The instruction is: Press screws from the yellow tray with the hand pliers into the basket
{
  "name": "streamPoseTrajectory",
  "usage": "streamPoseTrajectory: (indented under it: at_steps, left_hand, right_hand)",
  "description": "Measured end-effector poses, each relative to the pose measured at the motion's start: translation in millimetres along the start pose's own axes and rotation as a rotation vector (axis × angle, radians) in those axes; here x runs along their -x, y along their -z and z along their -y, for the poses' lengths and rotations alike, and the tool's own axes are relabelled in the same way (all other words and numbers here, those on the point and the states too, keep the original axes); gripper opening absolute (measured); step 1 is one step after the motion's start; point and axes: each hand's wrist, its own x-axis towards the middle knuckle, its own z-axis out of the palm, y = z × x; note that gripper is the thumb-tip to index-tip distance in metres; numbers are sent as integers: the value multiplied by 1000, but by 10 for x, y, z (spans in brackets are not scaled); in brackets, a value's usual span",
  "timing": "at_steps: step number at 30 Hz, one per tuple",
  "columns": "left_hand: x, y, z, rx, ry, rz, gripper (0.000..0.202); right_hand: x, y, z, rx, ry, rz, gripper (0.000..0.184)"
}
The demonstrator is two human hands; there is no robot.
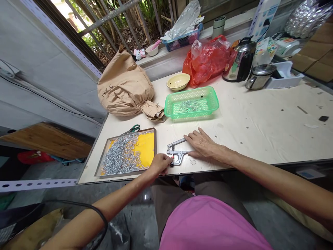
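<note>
A pair of grey metal snap-fastener pliers lies near the table's front edge, jaws to the left. My right hand grips its handles, fingers over the upper one and thumb by the lower one; the handles stand apart. At the jaws, my left hand is closed in a pinch, with a small red spot by its fingertips. What the pinch holds is too small to make out. Left of this hand is a shallow tray with a yellow bottom, heaped with many small silvery metal pieces.
A green plastic basket behind the pliers holds more small metal pieces. Green-handled scissors lie behind the tray. Farther back are a tied brown sack, a yellow bowl, a red plastic bag and a kettle.
</note>
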Motion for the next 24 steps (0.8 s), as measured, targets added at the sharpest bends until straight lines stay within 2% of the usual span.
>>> streamPoseTrajectory:
  at_steps: [2, 4, 6, 8, 10, 12, 17, 21, 24]
  left_hand:
    - [37, -33, -6, -256, -271, -230, 22]
    - [18, -82, -48, -435, -545, -359, 27]
    - [-71, -134, -130, -534, -727, -353, 38]
    - [-202, -171, -234, -573, -824, -299, 52]
    - [-328, -180, -336, -595, -861, -230, 63]
    - [-412, -164, -420, -627, -857, -178, 65]
    - [-457, -117, -523, -712, -817, -160, 38]
    - [-466, -155, -524, -686, -792, -201, 27]
    - [-474, -186, -532, -653, -774, -201, 23]
  right_hand:
    - [16, -1, 2, -30, 5, 4, 61]
    - [20, 9, 13, -57, 20, 22, 54]
    - [20, 20, 24, -71, 37, 32, 51]
    - [22, 33, 28, -76, 41, 41, 56]
    - [23, 60, 30, -67, -5, 77, 63]
    - [14, 109, 35, -39, -77, 130, 59]
    - [-42, 236, 41, -44, -122, 221, 27]
    - [-62, 192, -2, -83, -138, 223, 17]
    - [-50, 103, -24, -87, -121, 203, 17]
